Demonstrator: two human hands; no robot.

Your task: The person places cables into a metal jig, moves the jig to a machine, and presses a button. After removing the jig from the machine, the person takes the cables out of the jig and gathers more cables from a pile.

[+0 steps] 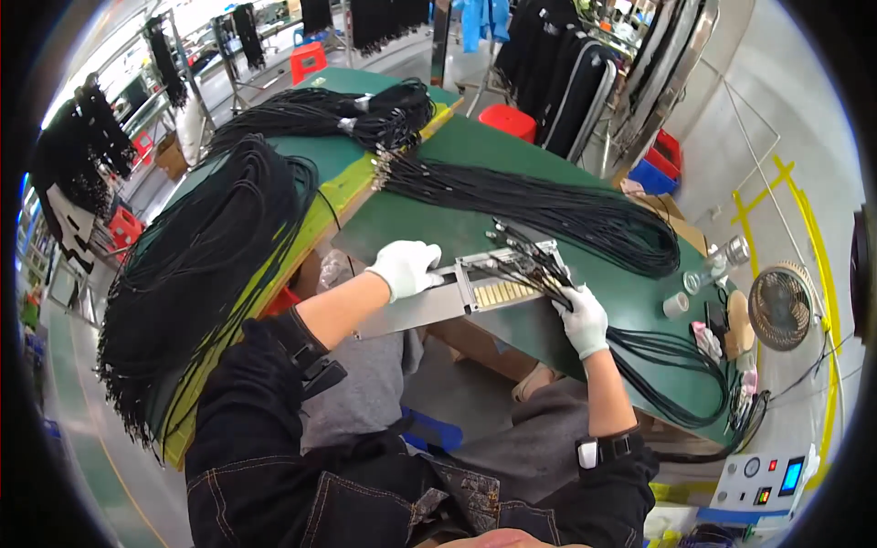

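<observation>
A silvery metal fixture with a row of brass-coloured slots lies at the near edge of the green table. My left hand, in a white glove, is closed at the fixture's left end, on what looks like its handle. The gloved right hand is closed round a bundle of black cables at the fixture's right end. Their connector ends fan out across the slots, and the cable lengths loop away to the right on the table. My fingertips on the bundle are partly hidden.
Long black cable bundles lie on the table behind the fixture and at left. To the right stand a glass jar, a white spool and a fan. A control box sits lower right; red stools stand beyond.
</observation>
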